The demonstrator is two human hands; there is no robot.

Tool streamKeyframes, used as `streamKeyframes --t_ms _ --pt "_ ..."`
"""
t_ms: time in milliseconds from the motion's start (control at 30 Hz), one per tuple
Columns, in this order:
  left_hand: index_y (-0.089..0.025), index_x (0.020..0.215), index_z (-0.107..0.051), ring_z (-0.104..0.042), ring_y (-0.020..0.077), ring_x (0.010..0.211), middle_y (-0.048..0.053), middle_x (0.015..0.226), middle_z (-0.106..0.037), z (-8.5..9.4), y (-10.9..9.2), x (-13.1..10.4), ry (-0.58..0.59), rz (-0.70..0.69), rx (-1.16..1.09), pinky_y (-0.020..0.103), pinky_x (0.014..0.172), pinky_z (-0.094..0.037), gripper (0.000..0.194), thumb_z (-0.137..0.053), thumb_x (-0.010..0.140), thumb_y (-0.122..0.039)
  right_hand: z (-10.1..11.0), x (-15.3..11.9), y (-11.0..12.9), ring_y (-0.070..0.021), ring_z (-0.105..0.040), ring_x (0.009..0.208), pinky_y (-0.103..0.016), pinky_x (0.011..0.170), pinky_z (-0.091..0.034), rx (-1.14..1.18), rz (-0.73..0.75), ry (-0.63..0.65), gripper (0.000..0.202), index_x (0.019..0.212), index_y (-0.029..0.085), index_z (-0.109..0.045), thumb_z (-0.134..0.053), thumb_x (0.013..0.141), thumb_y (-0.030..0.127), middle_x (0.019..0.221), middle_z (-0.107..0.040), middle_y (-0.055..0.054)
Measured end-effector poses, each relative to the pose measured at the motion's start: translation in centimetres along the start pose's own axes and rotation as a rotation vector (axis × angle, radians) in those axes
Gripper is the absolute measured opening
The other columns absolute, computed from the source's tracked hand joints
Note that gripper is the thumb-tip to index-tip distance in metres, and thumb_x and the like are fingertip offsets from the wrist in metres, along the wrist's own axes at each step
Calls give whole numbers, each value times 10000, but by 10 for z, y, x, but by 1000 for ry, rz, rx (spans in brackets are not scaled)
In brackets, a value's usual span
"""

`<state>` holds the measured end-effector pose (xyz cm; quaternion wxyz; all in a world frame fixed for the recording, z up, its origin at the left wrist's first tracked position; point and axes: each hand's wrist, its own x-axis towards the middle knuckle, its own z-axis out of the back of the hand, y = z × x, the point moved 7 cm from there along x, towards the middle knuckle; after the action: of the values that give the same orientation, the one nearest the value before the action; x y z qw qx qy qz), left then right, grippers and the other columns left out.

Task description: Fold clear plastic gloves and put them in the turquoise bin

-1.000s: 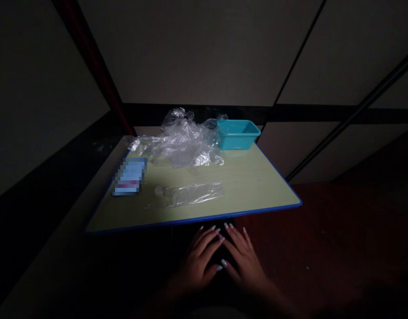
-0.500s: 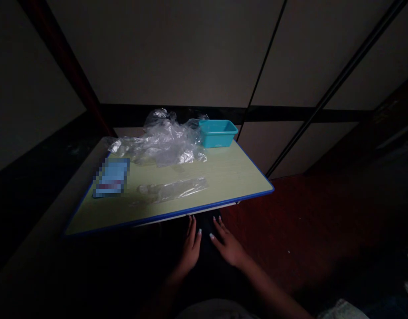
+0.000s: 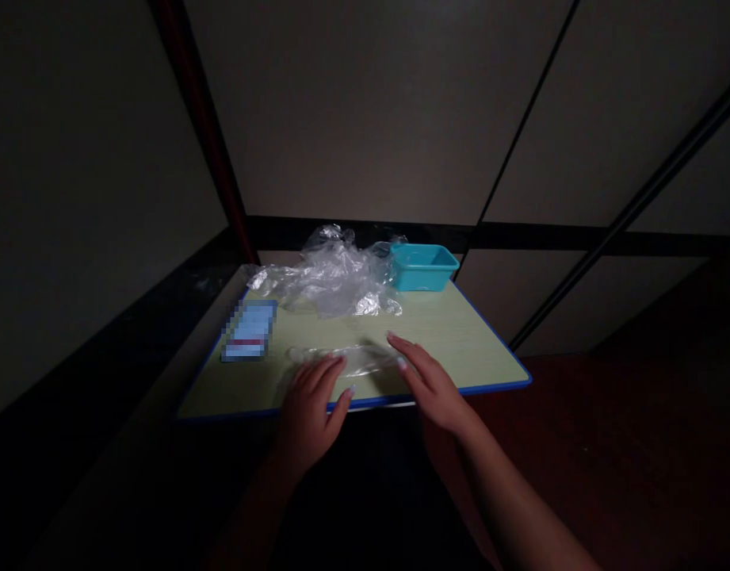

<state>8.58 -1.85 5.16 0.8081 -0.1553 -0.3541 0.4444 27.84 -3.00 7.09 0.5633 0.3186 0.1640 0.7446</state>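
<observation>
A flat strip of clear plastic, likely a folded bag (image 3: 365, 360), lies near the front edge of the small table (image 3: 477, 349). Over its left end is my left hand (image 3: 311, 400), fingers extended and thumb apart. My right hand (image 3: 433, 388) is at the strip's right end, its fingers stretched out and pointing left. Whether either hand touches the plastic I cannot tell. Neither hand holds anything. Behind the strip spreads a crumpled heap of clear plastic bags (image 3: 341, 277).
A turquoise plastic basket (image 3: 424, 274) stands at the back right, against the heap. On the left lies a blurred-out phone-like rectangle (image 3: 251, 329). The table has a blue rim; panelled doors (image 3: 365, 119) rise behind it.
Both hands have risen from below the table's front edge to over the clear plastic strip, moving apart. The view has shifted, so the table sits further right and lower.
</observation>
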Motion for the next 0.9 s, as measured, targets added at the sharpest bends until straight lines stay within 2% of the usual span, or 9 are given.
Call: streamKeyframes --t_ms 33,100,200,267,367,500,667,767,900 --pt "-181 1347 -531 -386 306 1381 123 1449 -491 -2 5 7 10 5 139 546 1150 -243 488 -466 903 -375 -11 10 2 -236 -318 1421 -555 1159 -157 -158 -12 3 539 1476 211 -368 -245 995 422 1528 -362 -112" --pt "-176 1420 -444 -312 304 1422 122 1514 -386 -14 18 16 75 40 319 588 1152 -187 529 -430 918 -343 -42 26 7 -213 -246 1450 -560 1166 -114 -350 14 110 550 1517 203 -261 -259 990 361 1569 -259 -91" --pt "-175 1454 -391 -317 285 1421 112 1525 -351 -27 33 18 147 77 443 622 1147 -142 530 -342 944 -310 -71 35 6 -196 -218 1458 -552 1173 -88 -441 28 207 562 1526 212 -218 -247 998 400 1573 -241 -59" --pt "-184 1452 -395 -337 277 1412 104 1515 -366 -30 38 17 177 82 480 632 1146 -122 525 -317 950 -315 -77 35 2 -204 -221 1457 -562 1169 -94 -444 -1 239 581 1525 214 -221 -234 997 458 1570 -242 -62" --pt "-214 1439 -420 -356 264 1403 85 1505 -384 -30 40 14 218 96 513 626 1147 -127 508 -312 953 -314 -74 31 -6 -202 -211 1459 -563 1166 -100 -424 -23 283 611 1528 223 -196 -231 991 511 1577 -210 -52" --pt "-237 1437 -421 -351 242 1407 61 1515 -369 -29 39 15 229 113 560 609 1153 -137 494 -296 961 -283 -56 28 -24 -209 -143 1475 -591 1157 -53 -468 -95 282 608 1531 257 -163 -238 988 521 1592 -135 -26" --pt "-187 1462 -369 -338 243 1414 73 1517 -362 -31 40 15 232 115 561 619 1144 -176 515 -272 965 -281 -41 24 -45 -196 -134 1477 -580 1158 -17 -497 -189 306 602 1535 275 -133 -214 990 518 1592 -147 -22" --pt "-123 1492 -287 -311 248 1426 112 1518 -359 -31 46 14 190 121 496 601 1151 -188 555 -277 964 -295 -38 22 -50 -186 -123 1478 -568 1161 -17 -479 -212 289 613 1540 258 -95 -194 991 509 1594 -138 -26" --pt "-78 1501 -243 -231 269 1451 166 1545 -295 -22 59 16 53 163 332 542 1137 -277 584 -264 971 -322 -37 21 -58 -214 -112 1481 -601 1142 35 -452 -254 256 632 1541 234 -126 -208 981 516 1596 -152 -49"
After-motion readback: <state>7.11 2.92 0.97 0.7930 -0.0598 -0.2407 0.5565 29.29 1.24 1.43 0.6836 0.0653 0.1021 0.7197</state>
